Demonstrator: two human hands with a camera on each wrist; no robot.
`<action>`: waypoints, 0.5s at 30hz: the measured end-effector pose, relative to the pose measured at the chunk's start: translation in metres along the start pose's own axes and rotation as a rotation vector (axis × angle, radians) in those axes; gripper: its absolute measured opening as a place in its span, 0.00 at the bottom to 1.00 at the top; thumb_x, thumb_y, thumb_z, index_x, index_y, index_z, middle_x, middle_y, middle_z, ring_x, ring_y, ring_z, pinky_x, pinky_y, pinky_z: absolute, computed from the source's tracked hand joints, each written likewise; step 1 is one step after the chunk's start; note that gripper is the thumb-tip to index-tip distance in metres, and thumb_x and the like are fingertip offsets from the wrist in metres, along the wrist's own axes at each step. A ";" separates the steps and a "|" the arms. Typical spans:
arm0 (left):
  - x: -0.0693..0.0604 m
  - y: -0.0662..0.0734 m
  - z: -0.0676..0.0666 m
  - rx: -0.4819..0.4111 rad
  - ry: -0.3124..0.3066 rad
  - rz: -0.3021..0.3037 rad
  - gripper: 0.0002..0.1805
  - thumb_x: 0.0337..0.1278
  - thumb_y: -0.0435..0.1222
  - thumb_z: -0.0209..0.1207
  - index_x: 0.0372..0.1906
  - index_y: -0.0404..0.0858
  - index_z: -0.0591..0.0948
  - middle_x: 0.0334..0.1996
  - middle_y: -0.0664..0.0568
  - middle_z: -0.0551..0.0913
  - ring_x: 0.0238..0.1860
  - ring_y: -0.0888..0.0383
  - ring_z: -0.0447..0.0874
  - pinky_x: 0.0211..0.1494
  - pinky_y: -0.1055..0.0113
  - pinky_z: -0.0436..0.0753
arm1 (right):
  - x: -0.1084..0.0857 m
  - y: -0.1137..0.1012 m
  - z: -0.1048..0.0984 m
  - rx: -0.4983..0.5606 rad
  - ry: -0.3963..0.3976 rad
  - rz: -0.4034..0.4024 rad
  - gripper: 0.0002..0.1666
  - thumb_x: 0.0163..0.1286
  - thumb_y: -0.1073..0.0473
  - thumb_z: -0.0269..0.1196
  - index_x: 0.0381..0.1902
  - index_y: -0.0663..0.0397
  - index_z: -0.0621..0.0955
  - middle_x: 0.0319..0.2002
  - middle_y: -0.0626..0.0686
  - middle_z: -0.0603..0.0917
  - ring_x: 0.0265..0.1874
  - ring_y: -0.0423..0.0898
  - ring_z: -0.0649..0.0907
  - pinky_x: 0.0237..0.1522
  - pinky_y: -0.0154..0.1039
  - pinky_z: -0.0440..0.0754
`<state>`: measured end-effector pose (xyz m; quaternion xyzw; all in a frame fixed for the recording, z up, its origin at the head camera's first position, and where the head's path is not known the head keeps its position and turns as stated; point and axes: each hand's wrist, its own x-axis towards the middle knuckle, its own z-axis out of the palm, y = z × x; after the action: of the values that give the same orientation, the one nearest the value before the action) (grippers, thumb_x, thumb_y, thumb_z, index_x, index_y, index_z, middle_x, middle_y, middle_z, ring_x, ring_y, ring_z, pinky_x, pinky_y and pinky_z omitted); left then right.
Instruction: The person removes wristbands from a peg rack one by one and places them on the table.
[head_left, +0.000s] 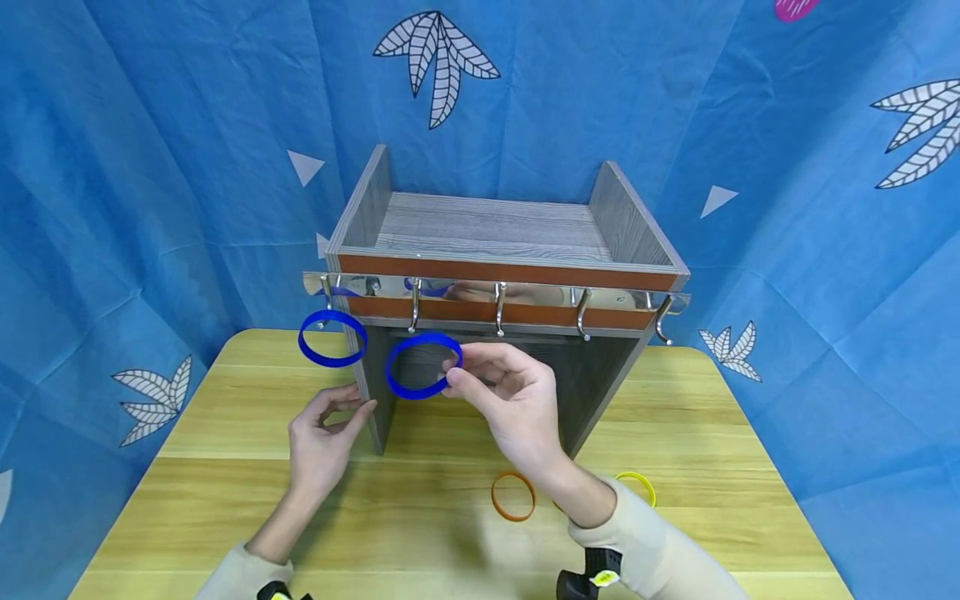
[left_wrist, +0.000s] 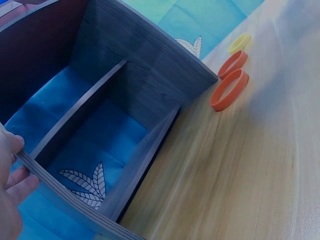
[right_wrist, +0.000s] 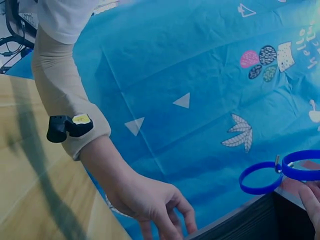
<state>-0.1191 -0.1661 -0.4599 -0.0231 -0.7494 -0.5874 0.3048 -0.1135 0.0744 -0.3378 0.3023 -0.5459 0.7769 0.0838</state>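
A blue ring (head_left: 332, 339) hangs from the leftmost hook of the metal rail on the grey wooden shelf (head_left: 495, 225). My right hand (head_left: 517, 404) pinches a second blue ring (head_left: 397, 375) between thumb and fingers, just below and in front of the second hook (head_left: 416, 307). My left hand (head_left: 322, 442) grips the front edge of the shelf's left side panel with thumb and fingers; the left wrist view shows these fingers (left_wrist: 25, 187) on the panel edge. In the right wrist view the held ring (right_wrist: 300, 173) appears beside the hanging ring (right_wrist: 260, 190).
An orange ring (head_left: 513, 518) lies on the wooden table (head_left: 187, 492) in front of the shelf, with a yellow ring (head_left: 651, 492) to its right. Another orange ring (left_wrist: 233, 64) shows between them in the left wrist view. A blue patterned cloth (head_left: 225, 125) surrounds the table.
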 end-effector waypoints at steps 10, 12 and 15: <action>-0.001 -0.001 0.000 0.007 0.001 0.005 0.12 0.54 0.22 0.73 0.44 0.32 0.88 0.37 0.74 0.86 0.37 0.76 0.86 0.35 0.81 0.89 | -0.012 0.000 -0.007 -0.013 0.001 0.042 0.13 0.69 0.72 0.69 0.47 0.54 0.87 0.39 0.44 0.93 0.36 0.38 0.92 0.44 0.35 0.95; -0.001 -0.002 -0.001 0.008 0.000 0.005 0.12 0.54 0.22 0.73 0.44 0.32 0.88 0.37 0.73 0.86 0.38 0.76 0.86 0.36 0.81 0.89 | -0.014 0.001 -0.009 -0.019 0.001 0.056 0.14 0.69 0.72 0.69 0.47 0.51 0.87 0.39 0.43 0.93 0.36 0.38 0.92 0.44 0.35 0.95; -0.001 -0.001 -0.001 0.007 0.000 0.008 0.12 0.54 0.22 0.73 0.44 0.32 0.88 0.37 0.70 0.87 0.38 0.76 0.86 0.36 0.80 0.90 | -0.017 0.002 -0.013 -0.017 -0.002 0.068 0.15 0.69 0.72 0.69 0.48 0.48 0.87 0.39 0.43 0.93 0.36 0.38 0.92 0.44 0.35 0.95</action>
<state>-0.1188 -0.1670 -0.4612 -0.0250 -0.7514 -0.5834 0.3071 -0.1054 0.0883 -0.3514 0.2835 -0.5625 0.7744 0.0592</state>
